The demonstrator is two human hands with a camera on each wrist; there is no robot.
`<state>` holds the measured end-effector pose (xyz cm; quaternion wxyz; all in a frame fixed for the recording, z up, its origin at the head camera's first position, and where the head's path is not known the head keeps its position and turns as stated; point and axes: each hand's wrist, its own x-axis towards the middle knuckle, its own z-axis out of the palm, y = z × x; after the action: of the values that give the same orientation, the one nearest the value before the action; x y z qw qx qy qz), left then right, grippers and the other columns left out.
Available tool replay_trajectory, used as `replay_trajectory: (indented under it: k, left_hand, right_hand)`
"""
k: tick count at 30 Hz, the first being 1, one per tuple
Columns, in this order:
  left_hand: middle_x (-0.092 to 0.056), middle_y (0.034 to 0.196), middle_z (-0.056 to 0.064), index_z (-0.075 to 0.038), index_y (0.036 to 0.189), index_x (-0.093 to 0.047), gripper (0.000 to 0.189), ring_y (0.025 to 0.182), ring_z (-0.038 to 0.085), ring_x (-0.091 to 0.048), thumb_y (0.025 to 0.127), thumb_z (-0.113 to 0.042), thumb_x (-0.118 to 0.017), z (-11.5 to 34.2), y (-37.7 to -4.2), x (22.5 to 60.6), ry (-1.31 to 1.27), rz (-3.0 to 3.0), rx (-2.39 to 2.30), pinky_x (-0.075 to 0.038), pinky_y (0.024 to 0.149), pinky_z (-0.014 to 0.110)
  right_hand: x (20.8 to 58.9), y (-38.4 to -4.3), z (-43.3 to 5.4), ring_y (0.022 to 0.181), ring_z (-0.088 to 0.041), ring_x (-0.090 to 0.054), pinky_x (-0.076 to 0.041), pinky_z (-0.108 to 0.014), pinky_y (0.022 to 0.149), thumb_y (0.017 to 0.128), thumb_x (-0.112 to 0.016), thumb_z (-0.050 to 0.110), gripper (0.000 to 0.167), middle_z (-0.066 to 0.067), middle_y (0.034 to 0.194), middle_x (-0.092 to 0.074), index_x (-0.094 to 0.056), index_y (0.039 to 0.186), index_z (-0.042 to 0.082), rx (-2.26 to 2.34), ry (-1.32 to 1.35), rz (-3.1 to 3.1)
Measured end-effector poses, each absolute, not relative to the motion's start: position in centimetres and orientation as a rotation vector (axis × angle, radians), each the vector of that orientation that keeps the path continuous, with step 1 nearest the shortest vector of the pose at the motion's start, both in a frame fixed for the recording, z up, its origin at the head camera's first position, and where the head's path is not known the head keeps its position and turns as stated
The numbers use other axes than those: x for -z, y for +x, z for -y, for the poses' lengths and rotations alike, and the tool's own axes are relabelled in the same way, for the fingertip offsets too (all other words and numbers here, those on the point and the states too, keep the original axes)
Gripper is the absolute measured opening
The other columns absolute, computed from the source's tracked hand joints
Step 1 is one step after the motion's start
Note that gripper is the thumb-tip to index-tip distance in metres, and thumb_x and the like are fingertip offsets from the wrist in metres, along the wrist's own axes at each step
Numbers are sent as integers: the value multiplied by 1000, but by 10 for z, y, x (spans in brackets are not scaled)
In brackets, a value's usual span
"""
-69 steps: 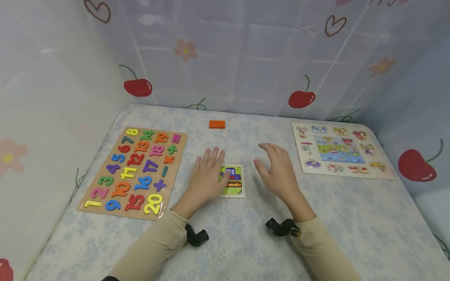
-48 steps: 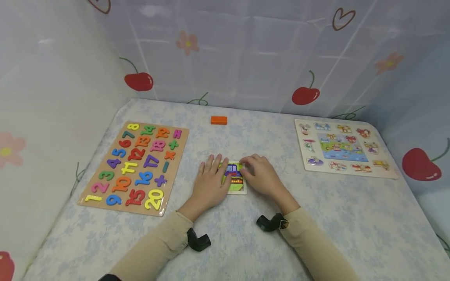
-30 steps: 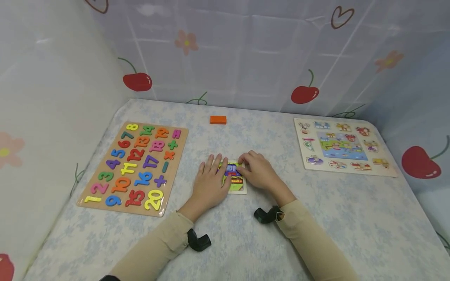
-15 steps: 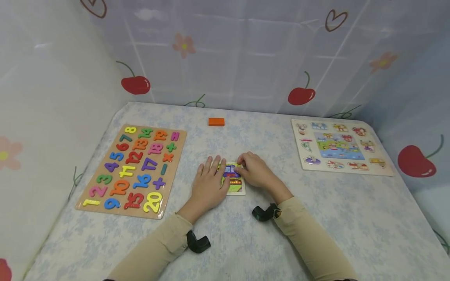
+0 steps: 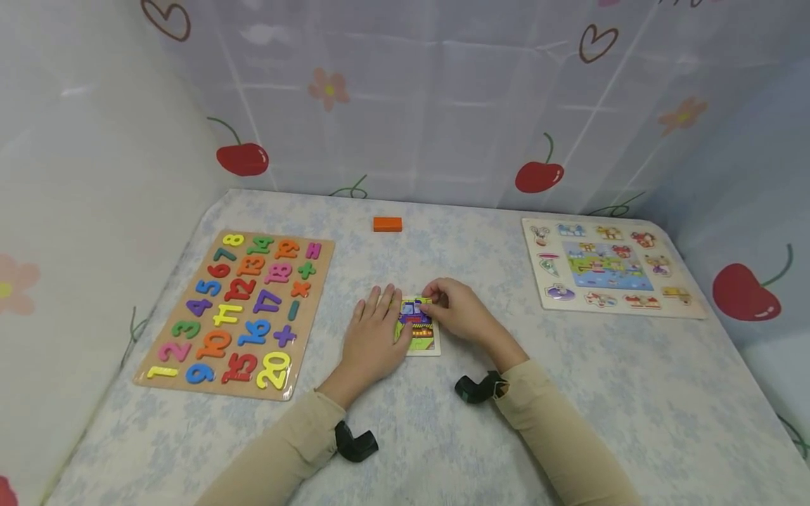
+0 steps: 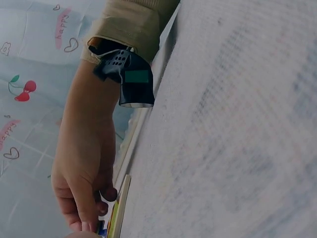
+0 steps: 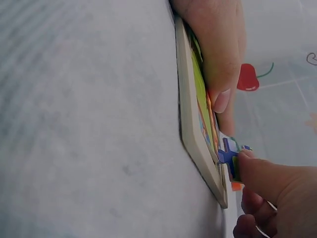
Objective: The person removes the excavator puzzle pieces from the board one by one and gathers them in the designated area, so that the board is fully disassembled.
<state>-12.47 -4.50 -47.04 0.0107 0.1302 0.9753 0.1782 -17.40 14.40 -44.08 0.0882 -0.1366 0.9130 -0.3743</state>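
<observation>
Numbers 1 to 20 on a tan board, plus, minus, times and equals signs there too, "happy" twice on the backdrop

I log: right grip pinching a tilted blue-and-green puzzle piece; puzzle board just beside it, left grip opposite, over board.

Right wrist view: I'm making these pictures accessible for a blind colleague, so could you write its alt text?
A right hand pinches a blue-and-green puzzle piece, tilted up over a small pale-edged puzzle board, while the left hand lies over the board's other part. Behind is a pale backdrop with a printed red cherry.
</observation>
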Motion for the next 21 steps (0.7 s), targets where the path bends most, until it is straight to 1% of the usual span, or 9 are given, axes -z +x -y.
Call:
replay_trajectory:
  k: [5, 9, 15, 21]
  left_hand:
    - [-16, 167, 1, -16, 159, -22, 68, 156, 25, -7, 102, -51, -35, 45, -125, 473, 402, -3052, -548, -8, 126, 49]
    - [-15, 167, 1, -16, 159, -21, 68, 156, 25, -6, 102, -51, -33, 45, -126, 474, 403, -3055, -549, -7, 126, 48]
    - [-14, 167, 1, -16, 160, -19, 68, 156, 25, -4, 103, -49, -34, 45, -126, 474, 406, -3043, -565, -5, 127, 47]
    - [-12, 168, 2, -14, 160, -17, 68, 156, 26, -3, 103, -48, -33, 45, -128, 474, 459, -3019, -560, -5, 127, 45]
  right_hand:
    - [440, -176, -156, 72, -17, -52, -44, -26, 61, 96, -67, 25, 13, -1, 89, -63, -59, 102, 16, 1254, -412, -2668]
    - [434, -186, -175, 73, -19, -52, -44, -28, 62, 95, -68, 25, 14, -2, 93, -64, -60, 102, 17, 1281, -366, -2704]
    - [423, -212, -222, 80, -23, -50, -44, -33, 65, 97, -65, 26, 19, -7, 102, -62, -57, 108, 13, 1120, -203, -2806]
    - [420, -235, -262, 92, -26, -52, -45, -34, 74, 99, -61, 27, 26, -12, 109, -58, -54, 115, 8, 1019, -21, -2799]
